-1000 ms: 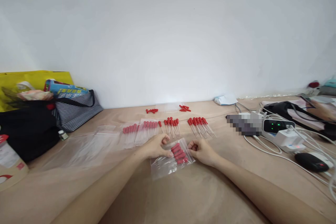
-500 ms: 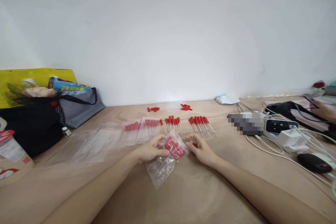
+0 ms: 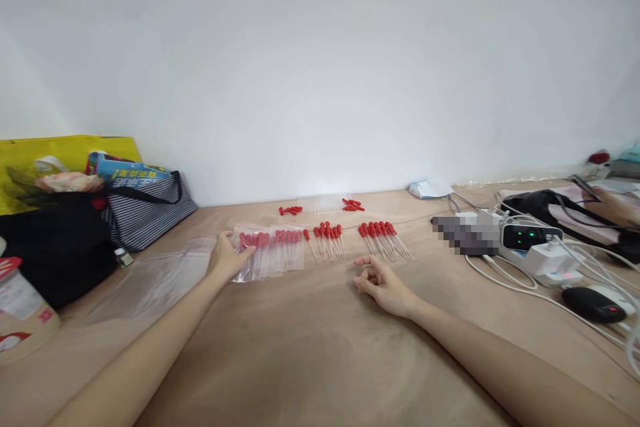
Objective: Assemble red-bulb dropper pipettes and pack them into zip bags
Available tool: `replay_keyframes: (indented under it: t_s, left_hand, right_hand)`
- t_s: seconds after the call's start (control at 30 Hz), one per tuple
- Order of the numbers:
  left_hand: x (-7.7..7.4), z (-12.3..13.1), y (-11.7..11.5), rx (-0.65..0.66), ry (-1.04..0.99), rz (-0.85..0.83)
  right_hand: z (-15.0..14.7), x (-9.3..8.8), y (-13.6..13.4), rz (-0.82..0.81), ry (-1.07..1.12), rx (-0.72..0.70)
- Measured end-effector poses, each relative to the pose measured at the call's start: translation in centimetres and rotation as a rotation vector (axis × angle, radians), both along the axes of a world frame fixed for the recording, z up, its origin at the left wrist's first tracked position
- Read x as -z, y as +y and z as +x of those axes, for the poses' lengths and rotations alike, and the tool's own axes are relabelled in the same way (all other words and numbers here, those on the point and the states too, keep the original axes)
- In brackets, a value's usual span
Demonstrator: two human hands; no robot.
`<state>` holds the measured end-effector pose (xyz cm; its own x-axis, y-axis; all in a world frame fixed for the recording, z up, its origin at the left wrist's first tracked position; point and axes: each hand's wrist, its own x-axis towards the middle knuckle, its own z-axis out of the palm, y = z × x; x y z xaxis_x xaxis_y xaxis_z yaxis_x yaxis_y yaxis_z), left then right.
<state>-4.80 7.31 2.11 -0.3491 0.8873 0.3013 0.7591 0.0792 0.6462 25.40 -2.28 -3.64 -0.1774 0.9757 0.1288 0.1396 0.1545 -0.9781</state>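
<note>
My left hand is at the left end of a row of clear plastic bags. Its thumb and fingers hold the edge of a clear bag of red-bulb droppers, which lies against the other filled bags. Above the bare table, my right hand is half curled, thumb and fingertips apart, holding nothing. Just beyond it lie loose glass droppers with red bulbs, in a left group and a right group.
Flat clear bags lie left of my left forearm. Red bulbs and more droppers lie near the wall. Bags and a tub stand left. A power strip with cables and another person's hand are right.
My left hand has moved left and away from me, carrying the bag of red-bulb droppers to the row's left end. My right hand stays nearly in place, now apart from the bag.
</note>
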Motion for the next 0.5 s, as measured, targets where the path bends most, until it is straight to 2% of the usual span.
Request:
replay_keyframes:
  t_s: [0.07, 0.13, 0.23, 0.3, 0.37, 0.4, 0.43, 0.5]
  left_hand:
    - [0.1, 0.1, -0.9, -0.075, 0.246, 0.007]
    - [0.1, -0.2, -2.4, -0.135, 0.379, -0.009]
    - [0.0, -2.1, -4.9, -0.124, 0.578, -0.061]
    - [0.3, -4.0, -6.0, -0.167, 0.687, -0.133]
    - [1.0, -6.0, -6.3, -0.163, 0.683, -0.327]
    - [1.4, -6.9, -6.2, -0.117, 0.647, -0.434]
    - [1.9, -7.7, -6.0, -0.067, 0.632, -0.481]
    - [2.7, -8.9, -5.4, -0.052, 0.608, -0.418]
  right_hand:
    - [0.0, -0.1, -0.1, -0.001, 0.0, -0.005]
    - [0.0, -0.3, -0.2, -0.003, -0.002, -0.012]
    - [0.0, -0.4, -0.2, -0.007, -0.016, -0.024]
    - [0.0, -0.3, -0.2, -0.002, -0.025, -0.033]
    - [0.0, -0.2, -0.2, 0.007, -0.033, -0.041]
    - [0.0, -0.2, -0.2, 0.012, -0.034, -0.043]
    - [0.1, -0.1, -0.1, 0.016, -0.035, -0.044]
    - [0.1, 0.1, -0.1, 0.021, -0.035, -0.048]
